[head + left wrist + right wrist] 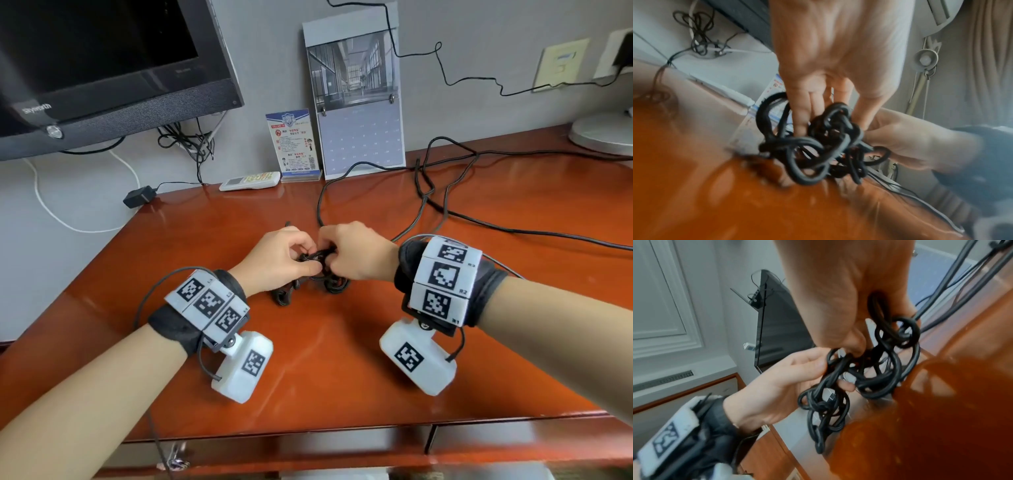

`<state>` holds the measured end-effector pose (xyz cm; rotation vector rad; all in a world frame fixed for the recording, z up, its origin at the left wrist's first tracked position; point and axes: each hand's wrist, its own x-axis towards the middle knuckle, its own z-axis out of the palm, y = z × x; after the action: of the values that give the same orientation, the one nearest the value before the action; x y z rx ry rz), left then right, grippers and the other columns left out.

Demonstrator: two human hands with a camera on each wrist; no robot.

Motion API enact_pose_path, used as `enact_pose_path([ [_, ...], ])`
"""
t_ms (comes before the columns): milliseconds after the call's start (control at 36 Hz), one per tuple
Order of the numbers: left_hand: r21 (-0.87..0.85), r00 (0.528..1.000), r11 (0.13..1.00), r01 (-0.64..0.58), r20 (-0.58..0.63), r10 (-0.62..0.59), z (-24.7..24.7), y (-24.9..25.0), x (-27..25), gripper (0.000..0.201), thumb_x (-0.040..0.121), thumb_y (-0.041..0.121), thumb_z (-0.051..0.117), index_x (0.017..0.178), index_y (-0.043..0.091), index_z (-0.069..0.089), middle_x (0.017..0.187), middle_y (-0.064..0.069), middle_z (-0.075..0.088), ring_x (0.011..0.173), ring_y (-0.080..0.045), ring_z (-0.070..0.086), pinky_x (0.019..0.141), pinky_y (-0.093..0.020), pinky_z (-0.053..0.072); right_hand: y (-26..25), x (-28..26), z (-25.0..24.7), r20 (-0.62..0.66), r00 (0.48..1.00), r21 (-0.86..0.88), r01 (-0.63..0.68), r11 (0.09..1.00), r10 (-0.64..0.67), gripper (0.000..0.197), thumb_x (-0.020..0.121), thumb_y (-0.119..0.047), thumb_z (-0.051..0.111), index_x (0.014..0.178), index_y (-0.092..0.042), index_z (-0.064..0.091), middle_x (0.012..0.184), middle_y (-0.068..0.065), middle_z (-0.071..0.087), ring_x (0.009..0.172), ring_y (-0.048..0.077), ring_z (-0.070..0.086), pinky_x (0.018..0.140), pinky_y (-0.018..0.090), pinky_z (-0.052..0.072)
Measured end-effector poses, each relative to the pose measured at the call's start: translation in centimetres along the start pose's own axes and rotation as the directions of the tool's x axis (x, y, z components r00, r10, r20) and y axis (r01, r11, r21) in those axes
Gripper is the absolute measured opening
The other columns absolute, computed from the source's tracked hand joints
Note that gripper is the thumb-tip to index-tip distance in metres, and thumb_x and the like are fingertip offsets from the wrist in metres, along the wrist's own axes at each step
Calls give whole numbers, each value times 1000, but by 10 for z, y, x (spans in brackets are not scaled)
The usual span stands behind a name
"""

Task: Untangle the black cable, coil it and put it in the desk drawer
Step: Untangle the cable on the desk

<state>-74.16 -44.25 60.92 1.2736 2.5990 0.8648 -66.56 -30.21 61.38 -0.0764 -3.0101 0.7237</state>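
Fingers of the left hand (278,257) and right hand (356,251) were curled into the knotted black cable (310,270), which was held just above the desk (342,370).

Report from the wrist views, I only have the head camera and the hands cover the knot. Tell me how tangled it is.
Observer: Badly. The left wrist view shows the black cable as a dense ball of crossing loops.
Operator: Say where the left hand sits.
Observer: The left hand has its fingers curled into the loops, seen from the right wrist.
Operator: And the right hand.
Observer: The right hand has one loop running up between its fingers.
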Motion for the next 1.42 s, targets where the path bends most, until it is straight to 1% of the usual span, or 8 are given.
enact_pose_path([
  [306,120,999,993,-17,48,11,-3,4,-3,8,86,10,61,87,17,56,89,4,49,77,-13,51,83,-26,44,11,9,-17,181,984,-92,24,995,-7,39,92,-20,53,129,-10,45,113,5,58,94,20,51,71,23,38],
  [417,110,995,994,-18,97,7,-8,3,-5,8,89,10,59,91,17,56,94,5,48,82,0,49,87,-18,40,23,11,-29,240,971,-19,16,1000,-11,29,94,-21,52,120,-12,61,112,2,63,97,16,55,82,24,42],
  [500,116,988,993,-19,154,1,-12,4,-6,7,89,9,58,94,15,57,101,0,51,93,-15,54,88,-19,42,33,12,-35,229,973,65,11,998,-25,24,95,-20,52,111,-8,66,107,3,68,98,19,60,82,23,43],
  [667,149,981,988,33,183,-60,-23,-3,-8,9,91,10,56,94,18,55,111,-3,52,110,-24,55,80,-9,37,59,18,-56,-129,992,85,4,996,7,22,91,-16,61,110,-10,70,107,3,68,96,16,60,88,25,45],
  [778,173,978,982,80,177,-111,-29,-10,-6,17,92,11,56,88,26,52,113,-2,51,112,-23,53,92,-28,42,78,14,-77,-432,897,123,-42,992,92,20,86,-8,62,103,-11,72,79,-8,61,72,7,53,64,6,33],
  [1028,218,965,971,102,215,-150,-32,-14,1,20,92,14,57,83,30,51,114,-2,52,114,-26,54,92,-34,43,113,2,-86,-445,877,131,-137,982,182,22,85,-8,58,103,-12,69,103,5,69,97,20,61,79,16,36],
  [1250,227,968,969,98,204,-146,-32,-13,1,18,92,13,57,85,29,53,114,-2,53,111,-28,56,90,-35,45,115,-11,-57,121,947,-208,-268,941,297,28,91,-22,56,118,-19,63,117,-1,61,111,19,56,90,25,43],
  [1417,208,977,971,118,149,-150,-28,-16,5,9,91,11,58,97,17,59,109,-1,53,101,-24,63,88,-33,49,99,-19,-53,323,932,-159,-118,980,165,20,87,-14,61,100,-29,66,89,-21,53,95,9,55,73,18,41],
])
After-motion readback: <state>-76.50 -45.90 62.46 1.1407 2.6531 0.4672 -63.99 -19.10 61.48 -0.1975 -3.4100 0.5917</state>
